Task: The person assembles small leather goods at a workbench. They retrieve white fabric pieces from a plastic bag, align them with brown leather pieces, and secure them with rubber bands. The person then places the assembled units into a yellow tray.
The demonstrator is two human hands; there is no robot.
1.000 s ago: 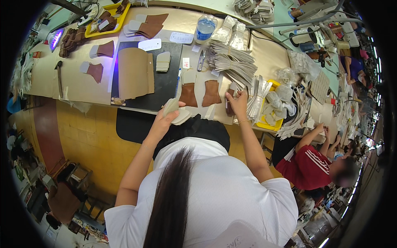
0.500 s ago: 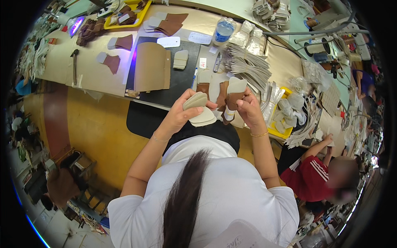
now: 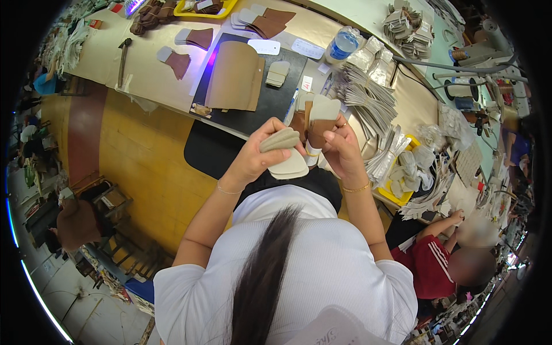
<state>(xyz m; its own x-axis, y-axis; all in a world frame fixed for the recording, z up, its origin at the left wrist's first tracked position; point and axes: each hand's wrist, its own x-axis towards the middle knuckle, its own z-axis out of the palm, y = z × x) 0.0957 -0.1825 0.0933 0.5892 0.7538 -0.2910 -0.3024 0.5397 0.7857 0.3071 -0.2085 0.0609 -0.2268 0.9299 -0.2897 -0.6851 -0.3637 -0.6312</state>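
Note:
My left hand (image 3: 257, 156) is closed round a stack of cream, round-ended flat pieces (image 3: 287, 167), fanned into two layers, with the thumb across them. Close beside it, my right hand (image 3: 344, 148) grips a brown piece with a pale rounded end (image 3: 323, 123), thumb on its brown face. Below that piece hangs a white band (image 3: 312, 155); whether it wraps the same piece or others behind is partly hidden. Another brown piece with a pale end (image 3: 299, 119) shows between the hands, and I cannot tell what holds it.
On the table, a black mat (image 3: 282, 98) carries a brown board (image 3: 233, 75) and a small banded cream stack (image 3: 277, 74). A hammer (image 3: 123, 60) lies left. Beyond my right hand are grey strip bundles (image 3: 368, 95), a water bottle (image 3: 343, 45) and a yellow tray (image 3: 397, 192). A person in red (image 3: 426, 261) sits right.
My view has turned, so the table things sit farther right in the picture. Both hands keep their holds. The brown piece in my right hand now faces me more squarely.

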